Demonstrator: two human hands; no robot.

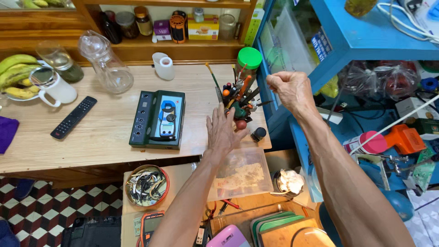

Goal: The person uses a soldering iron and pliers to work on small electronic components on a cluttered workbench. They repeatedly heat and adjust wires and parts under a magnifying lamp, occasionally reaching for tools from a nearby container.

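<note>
My left hand [222, 131] is open, fingers spread flat, reaching over the wooden table [105, 132] toward a cluster of tools and brushes [238, 98] standing in a holder. My right hand [289, 89] is raised to the right of that cluster with the fingers curled into a fist; a thin tool may be pinched in it, but I cannot make it out. A green case with a clamp meter [158, 119] lies left of my left hand. A green-lidded jar [248, 61] stands behind the tools.
A black remote [73, 117], a white mug [55, 87], bananas [16, 73] and a glass carafe [104, 61] sit on the left. A clear plastic box [241, 176], a tin of wires [147, 185] and a multimeter [150, 226] lie below. A blue shelf [366, 41] stands on the right.
</note>
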